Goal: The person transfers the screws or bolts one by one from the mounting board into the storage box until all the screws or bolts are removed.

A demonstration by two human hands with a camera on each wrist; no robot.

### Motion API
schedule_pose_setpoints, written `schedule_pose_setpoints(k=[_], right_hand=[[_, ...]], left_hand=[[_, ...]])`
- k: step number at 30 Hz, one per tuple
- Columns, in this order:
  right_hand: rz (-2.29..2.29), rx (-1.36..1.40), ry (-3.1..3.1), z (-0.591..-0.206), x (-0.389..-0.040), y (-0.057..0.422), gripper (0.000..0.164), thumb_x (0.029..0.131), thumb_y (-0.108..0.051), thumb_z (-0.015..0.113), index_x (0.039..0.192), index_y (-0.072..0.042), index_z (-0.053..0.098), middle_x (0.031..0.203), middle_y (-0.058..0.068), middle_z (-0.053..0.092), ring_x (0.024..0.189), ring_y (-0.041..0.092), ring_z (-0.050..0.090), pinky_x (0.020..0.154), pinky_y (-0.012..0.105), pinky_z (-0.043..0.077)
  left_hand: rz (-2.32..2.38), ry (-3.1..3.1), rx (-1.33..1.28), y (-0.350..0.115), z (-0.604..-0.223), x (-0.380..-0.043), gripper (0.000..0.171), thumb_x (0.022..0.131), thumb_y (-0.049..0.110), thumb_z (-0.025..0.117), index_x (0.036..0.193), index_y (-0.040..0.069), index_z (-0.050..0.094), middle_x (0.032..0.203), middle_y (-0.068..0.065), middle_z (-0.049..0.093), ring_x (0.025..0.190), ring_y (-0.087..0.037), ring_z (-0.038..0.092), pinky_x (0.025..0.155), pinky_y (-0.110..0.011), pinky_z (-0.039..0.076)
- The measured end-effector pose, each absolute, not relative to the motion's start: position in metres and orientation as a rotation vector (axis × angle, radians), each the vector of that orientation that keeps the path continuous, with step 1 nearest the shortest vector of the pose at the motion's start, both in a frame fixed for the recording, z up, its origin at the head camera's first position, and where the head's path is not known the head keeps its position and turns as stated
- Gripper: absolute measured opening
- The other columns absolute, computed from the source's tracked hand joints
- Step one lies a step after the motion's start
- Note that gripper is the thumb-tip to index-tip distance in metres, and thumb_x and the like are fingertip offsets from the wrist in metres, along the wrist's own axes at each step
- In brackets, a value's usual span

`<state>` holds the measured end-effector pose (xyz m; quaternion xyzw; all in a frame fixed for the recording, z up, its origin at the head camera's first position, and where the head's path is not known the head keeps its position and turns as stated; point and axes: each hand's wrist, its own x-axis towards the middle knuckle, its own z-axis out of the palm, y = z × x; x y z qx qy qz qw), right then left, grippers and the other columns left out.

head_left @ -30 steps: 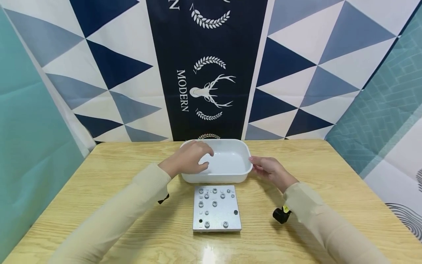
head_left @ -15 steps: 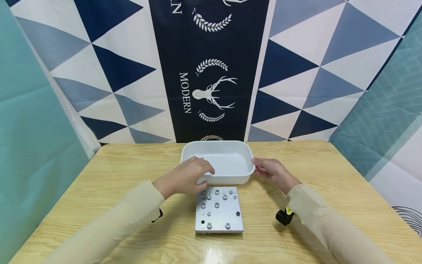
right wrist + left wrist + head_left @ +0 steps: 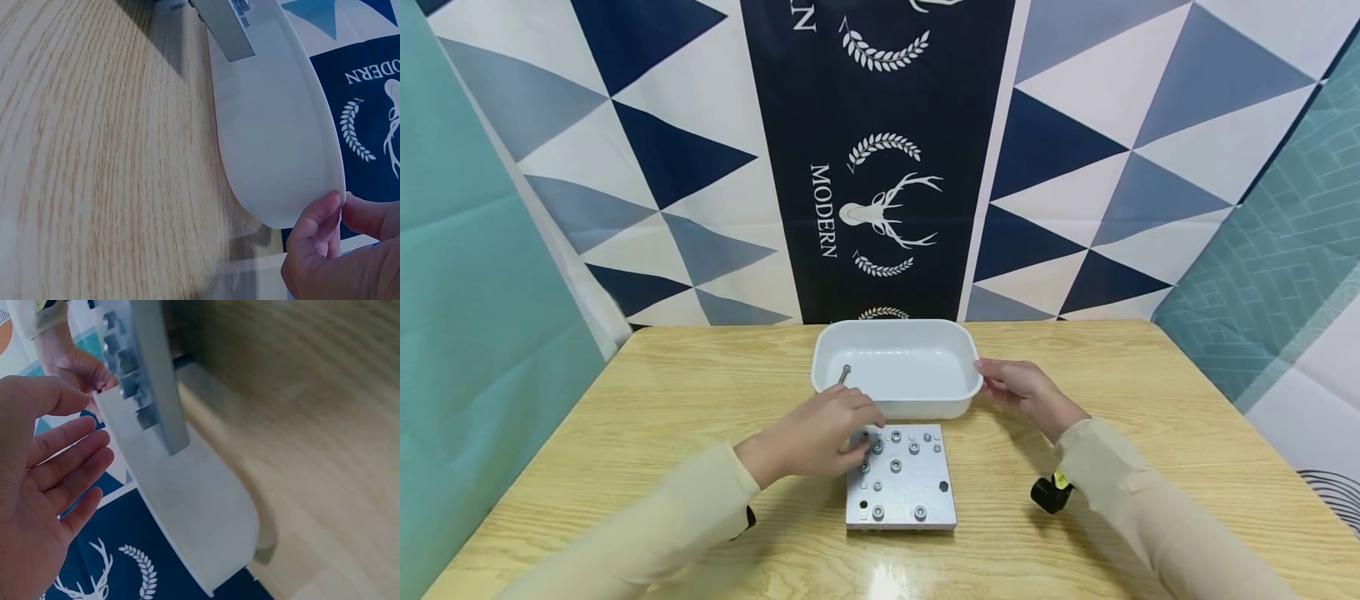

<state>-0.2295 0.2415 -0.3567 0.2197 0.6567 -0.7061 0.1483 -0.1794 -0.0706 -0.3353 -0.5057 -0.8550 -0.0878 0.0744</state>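
Note:
My right hand [image 3: 1021, 390] pinches the right end of a white plastic basin [image 3: 921, 408] between thumb and fingers, as the right wrist view also shows at the basin's rim [image 3: 340, 169]. A small metal bolt [image 3: 845, 375] with a round head lies inside the basin at its left side, partly behind my left hand [image 3: 820, 429]. That hand is over the upper left corner of a silver metal block [image 3: 917, 492]. In the left wrist view its fingers are spread and loosely bent, with nothing between them. Several socket-head bolts stand in the block, which also has two dark holes.
Both the basin and block stand on a wood-grain table [image 3: 662, 400]. A patterned cloth wall [image 3: 880, 125] rises right behind the basin. A black wrist camera [image 3: 1049, 495] hangs below the right sleeve.
My left hand has drawn back from inside the basin toward the block. The bolt in the basin has come into sight. My right hand keeps its pinch on the rim.

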Motion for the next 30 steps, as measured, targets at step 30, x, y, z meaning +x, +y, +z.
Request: schedule_pose_setpoints(k=[30], right_hand=[[-2.046,0.591,1.889,-0.359,-0.228,0.244,0.058,0.091,-0.015,0.064,0.143,-0.001,0.040,0.078,-0.004,0.065,0.071,0.006,0.064,0.079,0.020,0.056]], left_hand=[[-0.059,-2.417,-1.596,-0.073,-0.361,-0.155,0.015,0.083,0.014,0.069,0.097,0.015,0.067,0.093,0.006,0.065,0.089,-0.009,0.059,0.087,-0.025,0.049]])
